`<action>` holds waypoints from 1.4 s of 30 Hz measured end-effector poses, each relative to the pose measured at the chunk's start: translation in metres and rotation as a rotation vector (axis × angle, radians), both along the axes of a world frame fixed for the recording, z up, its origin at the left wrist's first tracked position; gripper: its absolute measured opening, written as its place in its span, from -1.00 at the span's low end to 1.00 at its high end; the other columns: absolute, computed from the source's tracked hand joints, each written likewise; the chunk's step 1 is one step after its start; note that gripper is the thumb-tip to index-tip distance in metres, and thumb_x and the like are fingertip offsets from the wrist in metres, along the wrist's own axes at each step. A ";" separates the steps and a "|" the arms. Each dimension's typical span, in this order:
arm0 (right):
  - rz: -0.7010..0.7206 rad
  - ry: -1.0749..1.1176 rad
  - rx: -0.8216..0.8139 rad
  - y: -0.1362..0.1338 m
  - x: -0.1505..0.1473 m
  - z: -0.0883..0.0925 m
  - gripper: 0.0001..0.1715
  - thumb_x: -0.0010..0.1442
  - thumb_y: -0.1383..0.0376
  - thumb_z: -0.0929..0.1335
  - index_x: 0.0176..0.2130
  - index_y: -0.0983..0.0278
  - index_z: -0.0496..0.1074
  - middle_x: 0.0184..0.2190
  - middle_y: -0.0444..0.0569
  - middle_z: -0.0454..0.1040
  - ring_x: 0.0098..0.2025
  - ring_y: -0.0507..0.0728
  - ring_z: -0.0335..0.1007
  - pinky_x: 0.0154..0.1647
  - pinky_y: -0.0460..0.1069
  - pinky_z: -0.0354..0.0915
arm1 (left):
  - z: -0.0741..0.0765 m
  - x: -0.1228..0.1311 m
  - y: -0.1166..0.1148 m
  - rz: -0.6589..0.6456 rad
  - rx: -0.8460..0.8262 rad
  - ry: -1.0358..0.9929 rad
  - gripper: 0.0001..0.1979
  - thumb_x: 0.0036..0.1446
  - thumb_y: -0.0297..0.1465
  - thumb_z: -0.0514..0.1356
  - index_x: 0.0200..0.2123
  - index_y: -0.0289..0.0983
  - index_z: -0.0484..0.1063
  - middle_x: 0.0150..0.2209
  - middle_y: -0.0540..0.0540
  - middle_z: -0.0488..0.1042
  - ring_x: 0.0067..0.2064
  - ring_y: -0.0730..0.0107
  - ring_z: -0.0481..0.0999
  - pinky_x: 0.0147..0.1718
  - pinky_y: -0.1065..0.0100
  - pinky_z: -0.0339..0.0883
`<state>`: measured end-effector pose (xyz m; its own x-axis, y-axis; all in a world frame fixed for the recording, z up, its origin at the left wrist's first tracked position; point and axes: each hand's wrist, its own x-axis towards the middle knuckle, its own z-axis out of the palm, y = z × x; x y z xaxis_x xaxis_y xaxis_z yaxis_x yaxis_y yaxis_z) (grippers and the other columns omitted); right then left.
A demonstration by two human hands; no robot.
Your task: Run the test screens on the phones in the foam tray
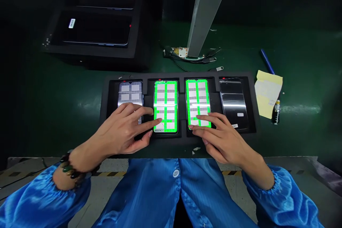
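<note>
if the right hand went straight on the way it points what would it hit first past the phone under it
Past the green-bordered phone under it, the right hand would probably first meet the black tray's dividing strip, though height is hard to judge here.

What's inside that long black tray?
The tray holds four phones, two lit green and white. The left hand covers part of the leftmost phone; whatever lies beneath the phones is hidden.

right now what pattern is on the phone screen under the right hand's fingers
Green bands around whitish blocks and grey stripes on that phone screen; head view.
</note>
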<state>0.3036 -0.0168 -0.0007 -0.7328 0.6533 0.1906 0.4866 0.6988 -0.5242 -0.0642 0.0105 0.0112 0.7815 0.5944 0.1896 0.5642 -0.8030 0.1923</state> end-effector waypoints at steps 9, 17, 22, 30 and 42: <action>-0.076 -0.023 -0.004 -0.017 0.027 -0.001 -0.46 0.40 0.48 0.28 0.27 0.19 0.50 0.21 -0.08 0.73 0.44 0.35 0.46 0.43 0.37 0.29 | -0.003 -0.008 0.000 -0.007 -0.029 -0.028 -0.67 0.37 -0.37 0.24 0.10 -0.18 0.73 0.00 -0.26 0.60 -0.06 0.03 0.47 -0.20 0.08 0.33; -0.133 -0.048 0.003 -0.021 0.043 -0.004 -0.45 0.39 0.47 0.32 0.29 0.15 0.49 0.21 -0.03 0.72 0.44 0.40 0.47 0.39 0.41 0.32 | -0.001 -0.006 -0.016 -0.012 -0.066 -0.067 -0.67 0.32 -0.39 0.28 0.09 -0.19 0.73 -0.01 -0.23 0.62 -0.10 0.09 0.49 -0.18 0.08 0.38; -0.121 -0.050 0.015 -0.020 0.044 -0.003 -0.47 0.42 0.45 0.32 0.30 0.17 0.48 0.16 0.00 0.74 0.44 0.42 0.46 0.37 0.40 0.32 | -0.003 0.009 -0.018 -0.047 -0.068 -0.107 -0.66 0.30 -0.38 0.26 0.06 -0.25 0.73 -0.02 -0.22 0.63 -0.08 0.10 0.53 -0.16 0.10 0.39; -0.193 -0.061 0.021 -0.010 0.047 -0.004 -0.40 0.44 0.42 0.32 0.38 0.13 0.44 0.20 0.02 0.70 0.43 0.44 0.43 0.30 0.38 0.34 | -0.004 0.022 -0.013 -0.048 -0.077 -0.057 -0.62 0.32 -0.33 0.22 0.11 -0.22 0.71 0.02 -0.24 0.63 -0.05 0.06 0.53 -0.14 0.10 0.39; -0.163 -0.052 0.020 0.001 0.028 -0.002 -0.44 0.44 0.42 0.31 0.34 0.13 0.46 0.21 0.00 0.71 0.42 0.41 0.46 0.34 0.39 0.32 | -0.002 0.020 -0.002 0.018 -0.049 -0.007 -0.58 0.33 -0.32 0.22 0.18 -0.20 0.69 0.01 -0.25 0.62 -0.02 0.00 0.53 -0.11 0.04 0.39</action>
<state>0.3312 -0.0156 -0.0025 -0.6269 0.7605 0.1694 0.6204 0.6188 -0.4819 -0.0444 0.0084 0.0087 0.7694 0.6171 0.1652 0.5769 -0.7822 0.2353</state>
